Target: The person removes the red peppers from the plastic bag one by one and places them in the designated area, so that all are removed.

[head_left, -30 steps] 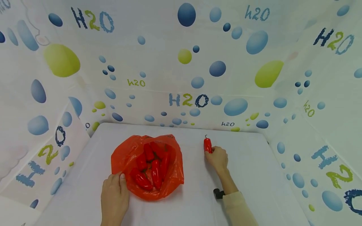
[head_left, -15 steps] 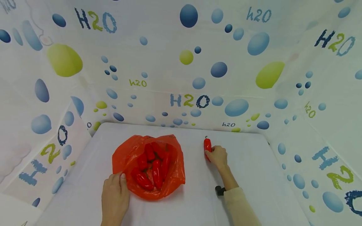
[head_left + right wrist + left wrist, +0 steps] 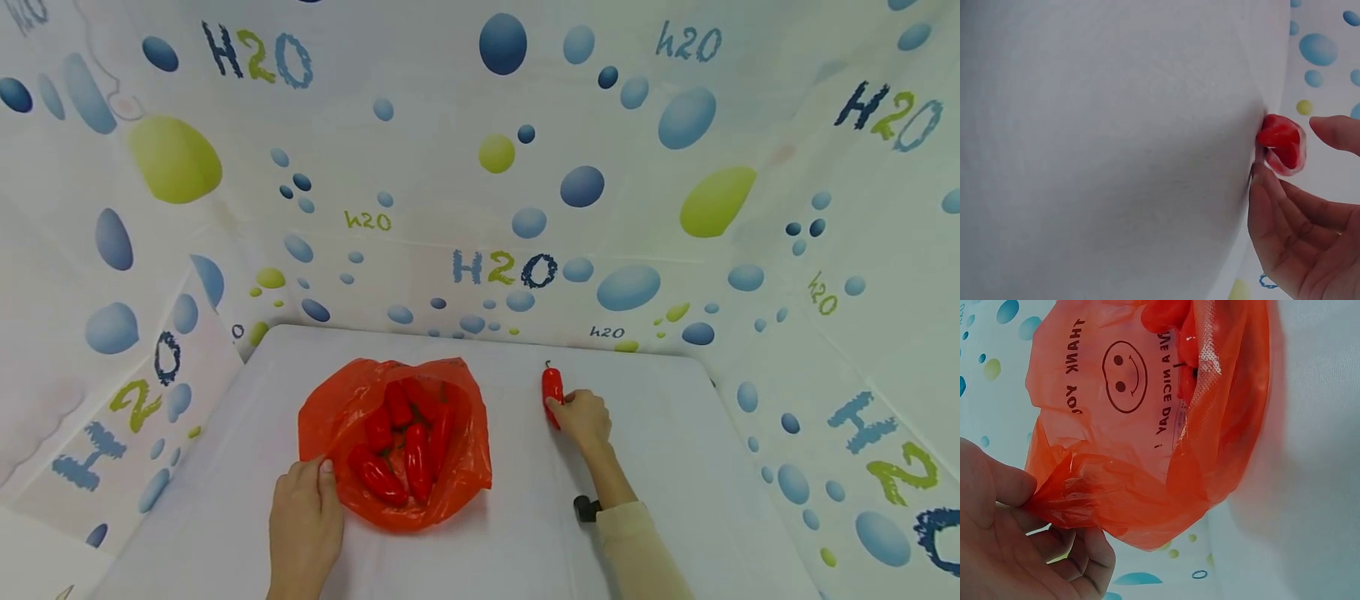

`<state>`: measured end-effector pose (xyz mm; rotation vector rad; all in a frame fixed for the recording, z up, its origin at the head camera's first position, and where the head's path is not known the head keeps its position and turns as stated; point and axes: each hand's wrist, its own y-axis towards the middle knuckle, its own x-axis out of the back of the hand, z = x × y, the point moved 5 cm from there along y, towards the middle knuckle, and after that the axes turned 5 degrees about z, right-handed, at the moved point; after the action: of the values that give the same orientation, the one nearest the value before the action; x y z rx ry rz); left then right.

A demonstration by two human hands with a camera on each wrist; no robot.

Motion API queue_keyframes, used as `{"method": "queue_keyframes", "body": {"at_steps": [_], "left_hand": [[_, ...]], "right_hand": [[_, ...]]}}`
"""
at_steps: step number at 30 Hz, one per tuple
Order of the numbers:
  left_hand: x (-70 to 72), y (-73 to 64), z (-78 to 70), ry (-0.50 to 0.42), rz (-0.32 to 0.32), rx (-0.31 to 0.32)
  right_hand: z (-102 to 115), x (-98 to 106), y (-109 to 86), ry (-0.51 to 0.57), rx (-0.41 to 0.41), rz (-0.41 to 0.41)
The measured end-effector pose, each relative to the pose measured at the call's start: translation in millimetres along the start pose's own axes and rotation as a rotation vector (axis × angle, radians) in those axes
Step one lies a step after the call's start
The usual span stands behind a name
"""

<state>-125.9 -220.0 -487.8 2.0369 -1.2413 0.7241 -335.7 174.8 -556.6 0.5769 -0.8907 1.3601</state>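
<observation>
"Where's the loose red pepper (image 3: 552,385)?"
"On the table (image 3: 495,562), right of the red bag (image 3: 471,450), well apart from it."
"Axis?"
"Near to far alongside the bag, stem at the far end."
"Nearer hand?"
"My right hand (image 3: 588,421), easily. It's on the pepper's side away from the bag, so the pepper lies between that grip and the bag. Key relation."
"Grip state?"
"Right one's spread about the pepper: thumb stands off, fingertips low by its table side. Firm contact? Can't tell."
"Other?"
"My left hand (image 3: 303,517) pinches the bag's left rim."
"Rest, quick."
"More red peppers (image 3: 417,464) inside the bag; bubble-print sheet (image 3: 420,158) behind it; my right sleeve (image 3: 641,550) right of it, nearer me."
</observation>
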Motion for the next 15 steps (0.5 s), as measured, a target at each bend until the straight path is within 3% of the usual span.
{"method": "queue_keyframes", "body": {"at_steps": [7, 15], "left_hand": [[0.6, -0.2, -2.4, 0.003, -0.008, -0.016], [-1.5, 0.3, -3.9, -0.001, -0.004, -0.025]], "right_hand": [[5, 8, -5.1, 0.04, 0.009, -0.033], [24, 24, -22.2, 0.092, 0.113, -0.094]]}}
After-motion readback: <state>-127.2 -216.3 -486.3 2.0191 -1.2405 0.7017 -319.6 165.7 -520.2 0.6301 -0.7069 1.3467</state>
